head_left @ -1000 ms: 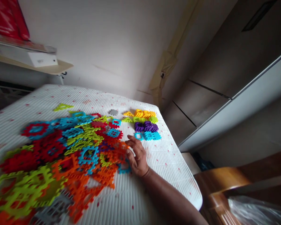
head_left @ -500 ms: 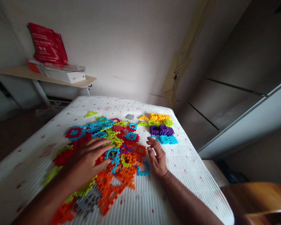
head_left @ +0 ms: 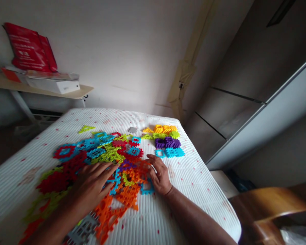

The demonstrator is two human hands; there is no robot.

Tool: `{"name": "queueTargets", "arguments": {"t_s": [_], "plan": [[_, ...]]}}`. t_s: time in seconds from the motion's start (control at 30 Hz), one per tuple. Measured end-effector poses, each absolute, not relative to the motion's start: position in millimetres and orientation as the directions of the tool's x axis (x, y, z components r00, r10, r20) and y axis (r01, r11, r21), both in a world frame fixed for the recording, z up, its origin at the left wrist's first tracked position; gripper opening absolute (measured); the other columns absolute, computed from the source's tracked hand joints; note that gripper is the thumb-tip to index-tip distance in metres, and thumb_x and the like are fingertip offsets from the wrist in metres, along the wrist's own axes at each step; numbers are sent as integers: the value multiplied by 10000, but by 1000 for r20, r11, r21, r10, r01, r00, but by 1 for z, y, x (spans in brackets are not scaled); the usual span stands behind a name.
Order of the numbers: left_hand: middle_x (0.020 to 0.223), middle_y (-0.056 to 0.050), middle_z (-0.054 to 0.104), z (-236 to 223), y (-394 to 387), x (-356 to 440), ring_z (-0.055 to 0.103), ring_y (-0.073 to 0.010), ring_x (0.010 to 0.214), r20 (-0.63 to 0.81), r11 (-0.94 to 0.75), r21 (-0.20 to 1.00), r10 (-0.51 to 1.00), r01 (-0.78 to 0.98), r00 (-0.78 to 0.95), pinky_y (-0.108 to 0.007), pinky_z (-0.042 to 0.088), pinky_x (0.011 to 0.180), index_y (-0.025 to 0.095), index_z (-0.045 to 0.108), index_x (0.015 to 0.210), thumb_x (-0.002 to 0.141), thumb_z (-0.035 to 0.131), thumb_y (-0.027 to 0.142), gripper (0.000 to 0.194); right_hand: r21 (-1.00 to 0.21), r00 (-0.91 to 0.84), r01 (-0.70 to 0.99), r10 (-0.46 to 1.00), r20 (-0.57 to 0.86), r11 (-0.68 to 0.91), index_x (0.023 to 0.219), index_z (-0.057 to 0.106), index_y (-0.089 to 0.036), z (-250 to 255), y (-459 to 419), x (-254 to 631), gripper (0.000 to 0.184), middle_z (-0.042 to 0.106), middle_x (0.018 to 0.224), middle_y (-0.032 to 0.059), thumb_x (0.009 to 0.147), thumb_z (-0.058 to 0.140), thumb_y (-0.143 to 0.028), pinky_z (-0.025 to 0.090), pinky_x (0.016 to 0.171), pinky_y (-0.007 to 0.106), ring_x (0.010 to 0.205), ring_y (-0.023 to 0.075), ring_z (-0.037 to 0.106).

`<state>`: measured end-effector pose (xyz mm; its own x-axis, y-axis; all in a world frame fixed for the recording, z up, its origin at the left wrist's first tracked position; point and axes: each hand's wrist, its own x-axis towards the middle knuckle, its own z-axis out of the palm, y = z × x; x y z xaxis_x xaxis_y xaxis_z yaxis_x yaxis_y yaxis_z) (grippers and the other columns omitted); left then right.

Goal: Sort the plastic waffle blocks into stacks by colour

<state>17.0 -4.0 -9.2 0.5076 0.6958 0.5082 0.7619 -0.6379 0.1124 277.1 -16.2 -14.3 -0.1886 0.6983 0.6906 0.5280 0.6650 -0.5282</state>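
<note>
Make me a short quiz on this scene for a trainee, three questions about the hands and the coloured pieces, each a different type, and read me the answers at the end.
1. Multiple choice: which colour in the neat rows is nearest the right hand?
A) yellow
B) purple
C) light blue

2. True or false: the left hand is over the mixed pile.

3. Fill in the blank: the lone triangle lying apart, beyond the pile on the left, is ____ in colour.

Key: 1. C, the light blue row. 2. True. 3. Lime green.
</note>
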Motion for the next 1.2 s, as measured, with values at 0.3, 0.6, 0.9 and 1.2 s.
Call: {"name": "queueTargets", "arguments": {"t_s": [0.3,0.6,0.9,1.2], "plan": [[1169,-72,558,-20,-10,23,601,-222,1021,604,-606,288,716,742,350,-314,495,844,291,447,1302,817,481,314,487,-499,-230,542,690,686,676,1105,588,-193,-17,-15,276,264,634,1079,112,938,394,-259,493,876,366,1054,202,574],[883,-18,683,3,-16,21,662,-146,799,672,-643,296,665,706,324,-234,502,784,255,662,970,847,456,198,246,-503,-252,512,682,687,696,1114,594,-199,-18,-15,274,252,640,1055,110,926,427,-221,501,861,365,1054,204,575],[785,-7,757,10,-23,24,693,-141,644,593,-479,454,792,751,146,-202,523,642,223,703,969,832,483,290,267,-521,-254,483,682,685,703,1072,608,-209,-7,-21,265,214,650,1018,95,920,459,-227,516,823,342,996,199,602],[653,26,745,10,-27,31,643,-112,470,451,-359,540,887,761,98,-169,442,449,234,702,997,813,479,305,298,-411,-412,574,683,603,708,1197,514,-188,18,-51,204,438,595,1130,118,841,581,-436,509,837,343,1002,227,579]]}}
